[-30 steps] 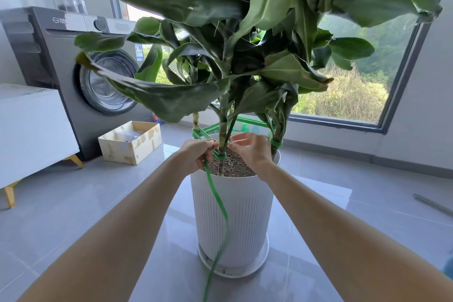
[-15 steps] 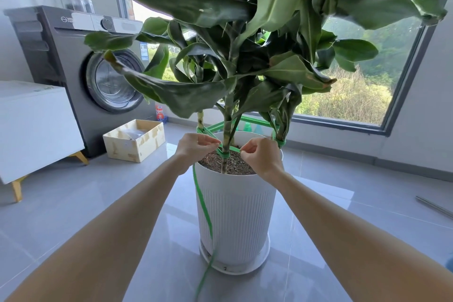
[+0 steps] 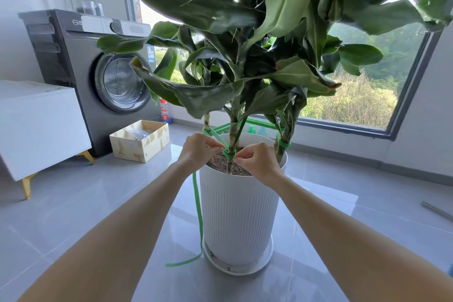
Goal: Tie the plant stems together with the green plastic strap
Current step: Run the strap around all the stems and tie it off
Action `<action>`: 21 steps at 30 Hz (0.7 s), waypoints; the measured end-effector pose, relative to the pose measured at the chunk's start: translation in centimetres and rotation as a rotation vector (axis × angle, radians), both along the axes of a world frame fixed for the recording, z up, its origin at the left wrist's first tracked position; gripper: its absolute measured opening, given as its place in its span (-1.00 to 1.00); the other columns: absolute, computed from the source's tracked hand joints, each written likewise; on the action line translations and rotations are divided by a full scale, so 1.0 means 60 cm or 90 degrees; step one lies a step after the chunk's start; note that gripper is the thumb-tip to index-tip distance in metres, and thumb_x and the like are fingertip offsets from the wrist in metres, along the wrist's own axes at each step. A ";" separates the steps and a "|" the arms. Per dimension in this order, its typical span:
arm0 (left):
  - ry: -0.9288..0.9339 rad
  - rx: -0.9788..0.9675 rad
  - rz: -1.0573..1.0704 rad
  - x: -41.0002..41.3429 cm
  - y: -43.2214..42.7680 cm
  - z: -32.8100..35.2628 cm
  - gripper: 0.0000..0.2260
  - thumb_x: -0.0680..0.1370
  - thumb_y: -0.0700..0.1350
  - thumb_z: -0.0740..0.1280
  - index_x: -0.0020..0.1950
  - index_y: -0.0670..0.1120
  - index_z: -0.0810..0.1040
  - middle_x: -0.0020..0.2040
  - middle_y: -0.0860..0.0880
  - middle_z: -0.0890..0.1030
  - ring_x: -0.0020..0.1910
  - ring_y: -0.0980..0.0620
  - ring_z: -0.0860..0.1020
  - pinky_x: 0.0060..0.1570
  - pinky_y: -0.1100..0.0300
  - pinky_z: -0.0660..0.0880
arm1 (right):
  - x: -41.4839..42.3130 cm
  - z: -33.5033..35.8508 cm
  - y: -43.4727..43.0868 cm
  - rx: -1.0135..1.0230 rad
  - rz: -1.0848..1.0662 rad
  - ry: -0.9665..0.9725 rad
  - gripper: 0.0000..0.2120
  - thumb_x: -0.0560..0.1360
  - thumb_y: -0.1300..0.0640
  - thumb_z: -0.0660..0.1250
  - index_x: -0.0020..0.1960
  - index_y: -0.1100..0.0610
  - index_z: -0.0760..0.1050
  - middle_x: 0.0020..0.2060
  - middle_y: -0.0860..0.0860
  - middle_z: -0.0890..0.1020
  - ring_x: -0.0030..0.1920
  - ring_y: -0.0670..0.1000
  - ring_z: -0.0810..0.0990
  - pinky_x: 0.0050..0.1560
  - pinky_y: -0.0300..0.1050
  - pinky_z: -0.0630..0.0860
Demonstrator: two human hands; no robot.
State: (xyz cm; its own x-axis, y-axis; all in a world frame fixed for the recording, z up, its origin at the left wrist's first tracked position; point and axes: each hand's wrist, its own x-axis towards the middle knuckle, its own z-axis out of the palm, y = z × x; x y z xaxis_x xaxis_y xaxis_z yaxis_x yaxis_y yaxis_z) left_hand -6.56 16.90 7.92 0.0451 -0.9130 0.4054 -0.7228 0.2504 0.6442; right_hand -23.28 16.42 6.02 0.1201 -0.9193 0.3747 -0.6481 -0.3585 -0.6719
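A tall leafy plant stands in a white ribbed pot [image 3: 239, 213] on a saucer. Its stems [image 3: 232, 130] rise from the soil. A green plastic strap [image 3: 198, 218] loops round the left, back and right stems and wraps the front stem just above the soil; its loose tail hangs down the pot's left side onto the floor. My left hand [image 3: 198, 148] pinches the strap left of the front stem. My right hand [image 3: 257, 159] pinches it right of that stem. Both hands hover over the pot's front rim.
A grey washing machine [image 3: 98, 76] stands at the back left, with a white cabinet [image 3: 39, 127] beside it. An open cardboard box [image 3: 141, 140] lies on the tiled floor left of the pot. A large window [image 3: 362, 95] is behind. A metal rod [image 3: 437, 211] lies at far right.
My hands have drawn apart to either side of the front stem, with the strap wrap now showing between them. The loose tail has shifted left of the pot. The camera has moved back a little.
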 end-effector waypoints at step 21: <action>-0.033 -0.013 -0.006 0.009 0.001 0.003 -0.85 0.47 -0.18 0.42 0.02 -0.15 0.68 -0.05 -0.10 0.69 -0.14 0.04 0.56 -0.10 0.23 0.47 | -0.004 0.000 -0.001 0.078 0.002 -0.104 -0.92 0.41 0.14 0.45 -0.12 0.11 0.70 -0.24 -0.01 0.70 -0.24 -0.13 0.56 -0.20 -0.30 0.48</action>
